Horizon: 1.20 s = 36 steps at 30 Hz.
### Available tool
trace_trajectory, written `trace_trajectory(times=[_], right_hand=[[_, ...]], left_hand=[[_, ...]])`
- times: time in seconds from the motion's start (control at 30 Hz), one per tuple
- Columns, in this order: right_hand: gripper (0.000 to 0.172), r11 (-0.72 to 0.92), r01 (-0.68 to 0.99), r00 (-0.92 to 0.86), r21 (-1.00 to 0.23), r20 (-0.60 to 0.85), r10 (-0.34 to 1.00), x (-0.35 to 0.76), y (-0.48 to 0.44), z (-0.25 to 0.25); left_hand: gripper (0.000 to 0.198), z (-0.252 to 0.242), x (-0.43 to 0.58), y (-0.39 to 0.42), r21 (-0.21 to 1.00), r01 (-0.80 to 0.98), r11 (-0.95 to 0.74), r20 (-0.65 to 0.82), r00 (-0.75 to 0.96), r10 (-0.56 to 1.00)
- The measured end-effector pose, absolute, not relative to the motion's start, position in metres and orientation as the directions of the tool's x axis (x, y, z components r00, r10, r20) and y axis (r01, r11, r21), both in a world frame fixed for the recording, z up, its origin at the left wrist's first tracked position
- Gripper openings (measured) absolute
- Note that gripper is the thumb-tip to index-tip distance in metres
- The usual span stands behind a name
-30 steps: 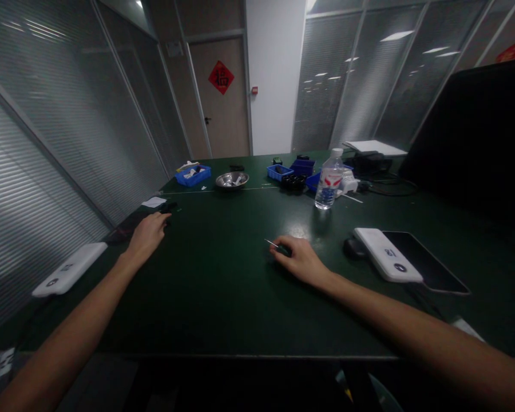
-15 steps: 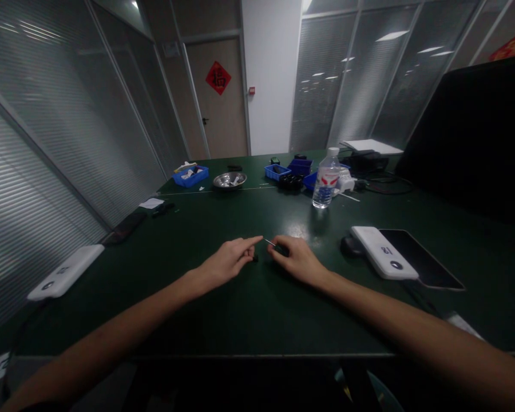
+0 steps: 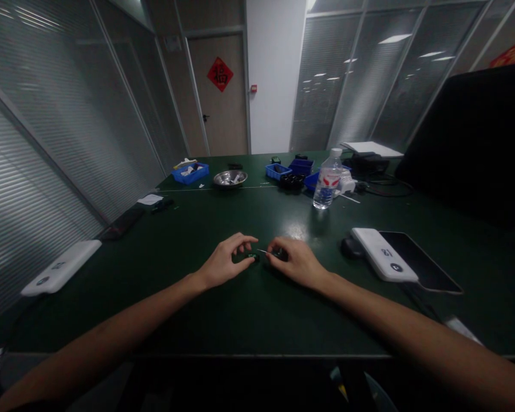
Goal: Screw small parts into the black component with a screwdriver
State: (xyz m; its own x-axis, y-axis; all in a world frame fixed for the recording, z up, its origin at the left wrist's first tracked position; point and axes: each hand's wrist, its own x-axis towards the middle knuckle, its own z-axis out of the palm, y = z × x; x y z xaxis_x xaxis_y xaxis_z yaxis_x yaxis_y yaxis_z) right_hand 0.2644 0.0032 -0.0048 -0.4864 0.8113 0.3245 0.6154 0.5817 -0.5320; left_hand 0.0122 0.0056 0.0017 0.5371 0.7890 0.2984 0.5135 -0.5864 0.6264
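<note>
My right hand [image 3: 296, 258] is closed around a small screwdriver [image 3: 262, 251]. Its thin metal shaft points left from the fingertips, and the dark handle is mostly hidden in the hand. Opposite it, my left hand [image 3: 227, 257] has its index finger stretched out and apart from the thumb. A small dark part with a hint of green [image 3: 253, 257] sits on the table by the left thumb tip; the thumb seems to touch it, and its kind is too small to make out. The screwdriver's tip is close to this part.
On the green table [image 3: 240, 320], white power banks [image 3: 384, 254] lie at both sides, the right one beside a phone-like dark slab [image 3: 424, 260]. A water bottle [image 3: 327, 180], a metal bowl [image 3: 230, 179] and blue trays [image 3: 190, 173] stand farther back. A dark monitor [image 3: 472, 143] rises at right.
The left index finger has lifted off the screwdriver's tip, and the left fingers have spread. The screwdriver's tip has swung left and lower, towards the small dark part.
</note>
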Motion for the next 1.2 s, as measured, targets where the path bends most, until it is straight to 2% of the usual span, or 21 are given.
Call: trace_trajectory(times=[0.23,0.77,1.2], right_hand=[[0.014,0.570,0.671,-0.486,-0.474,0.299,0.821,0.2637,0.0019,0.0002],[0.013,0.583,0.692,-0.518,-0.427,0.268,0.812,0.2602,0.0003,0.0035],[0.015,0.600,0.665,-0.532,-0.445,0.281,0.799,0.2609,0.0006,0.0014]], left_hand=[[0.021,0.0024,0.0125,0.0048,0.587,0.561,-0.584,0.224,0.581,0.783],[0.016,-0.0038,0.0107,0.0060,0.535,0.569,-0.625,0.286,0.575,0.767],[0.020,-0.0033,0.0098,0.0058,0.530,0.579,-0.619,0.253,0.589,0.768]])
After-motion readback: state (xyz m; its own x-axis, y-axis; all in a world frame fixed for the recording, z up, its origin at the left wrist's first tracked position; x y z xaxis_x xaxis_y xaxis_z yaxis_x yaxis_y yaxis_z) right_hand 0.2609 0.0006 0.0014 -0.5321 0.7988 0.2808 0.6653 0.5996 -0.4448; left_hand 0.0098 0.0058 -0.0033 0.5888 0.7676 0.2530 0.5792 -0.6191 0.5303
